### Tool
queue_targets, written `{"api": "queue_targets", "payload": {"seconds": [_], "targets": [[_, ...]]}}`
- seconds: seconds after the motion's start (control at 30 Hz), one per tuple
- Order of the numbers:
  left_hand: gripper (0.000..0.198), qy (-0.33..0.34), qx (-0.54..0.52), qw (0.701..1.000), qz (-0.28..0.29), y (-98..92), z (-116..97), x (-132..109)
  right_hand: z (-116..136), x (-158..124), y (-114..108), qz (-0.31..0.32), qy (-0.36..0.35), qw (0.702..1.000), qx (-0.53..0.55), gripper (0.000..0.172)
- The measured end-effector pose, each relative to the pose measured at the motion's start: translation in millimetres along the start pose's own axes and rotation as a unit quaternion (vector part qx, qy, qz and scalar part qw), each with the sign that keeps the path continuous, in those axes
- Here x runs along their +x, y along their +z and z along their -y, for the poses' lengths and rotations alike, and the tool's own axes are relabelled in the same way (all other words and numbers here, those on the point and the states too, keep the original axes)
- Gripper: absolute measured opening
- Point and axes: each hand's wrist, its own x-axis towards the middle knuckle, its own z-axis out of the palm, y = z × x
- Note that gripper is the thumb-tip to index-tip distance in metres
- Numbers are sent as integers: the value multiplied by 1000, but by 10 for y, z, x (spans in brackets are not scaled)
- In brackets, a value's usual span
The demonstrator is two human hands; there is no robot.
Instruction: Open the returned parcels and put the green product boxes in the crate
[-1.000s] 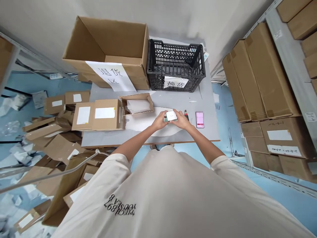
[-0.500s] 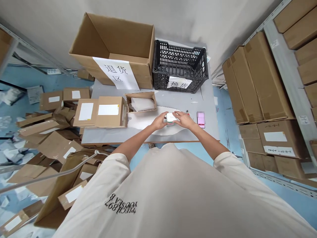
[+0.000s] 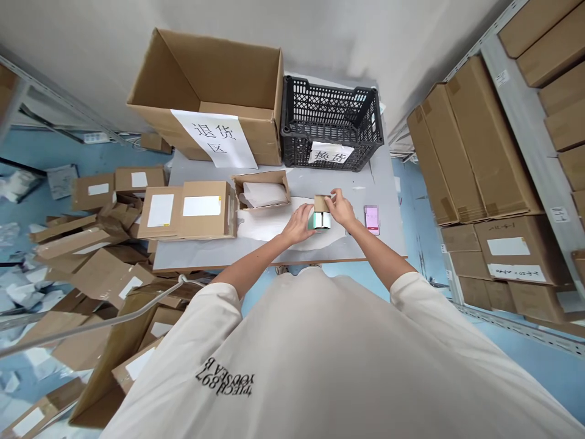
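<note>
A small white and green box [image 3: 320, 218] stands on the white sheet [image 3: 265, 224] on the grey table [image 3: 278, 256]. My left hand [image 3: 299, 224] grips its left side. My right hand [image 3: 340, 209] pinches the box's brown lid flap [image 3: 322, 202], which is lifted upright. Both hands are closed on the box.
A pink phone [image 3: 372, 219] lies right of my hands. An open cardboard carton [image 3: 261, 189] and two labelled flat parcels [image 3: 185, 210] lie to the left. A big open carton [image 3: 214, 97] and a black crate [image 3: 331, 124] stand at the back. Parcels litter the floor left; shelves with cartons stand right.
The small box was held closed between both hands; now my right hand has lifted its lid flap open, and the brown inside shows.
</note>
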Motion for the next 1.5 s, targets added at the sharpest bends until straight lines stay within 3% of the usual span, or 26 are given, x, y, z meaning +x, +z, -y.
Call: {"api": "queue_targets", "payload": {"seconds": [0.1, 0.17, 0.33, 0.47, 0.6, 0.7, 0.8, 0.93, 1.03, 1.23, 1.5], "targets": [[93, 39, 66, 997, -14, -65, -71, 17, 26, 40, 113, -27, -59, 998, -11, 43], [83, 64, 77, 995, 10, -109, -99, 59, 39, 3, 151, -3, -90, 996, -26, 40], [76, 92, 77, 991, 51, -160, -81, 154, 27, -165, 151, 63, -109, 991, -34, 54], [68, 119, 102, 986, 55, -150, -14, 166, -55, -231, 108, 67, -126, 989, 49, 57], [51, 140, 107, 983, 44, -123, 74, 171, -165, -270, 35, 47, -118, 982, 139, 45], [53, 138, 76, 987, 31, -96, 137, 189, -219, -314, -12, 18, -144, 985, 96, 30], [51, 118, 46, 992, 16, -74, 190, 203, -204, -349, -41, 6, -166, 986, 3, 30], [44, 113, 45, 993, 8, -77, 233, 195, -60, -369, -76, 52, -197, 975, -90, 39], [43, 111, 33, 993, 6, -90, 234, 177, 118, -386, -107, 79, -203, 966, -139, 35], [30, 83, 15, 996, 22, -88, 164, 149, 523, -397, -147, 126, -117, 954, -246, 25], [55, 25, 6, 999, 47, -122, 34, 125, 827, -314, -76, 148, -52, 941, -298, 46]]}}
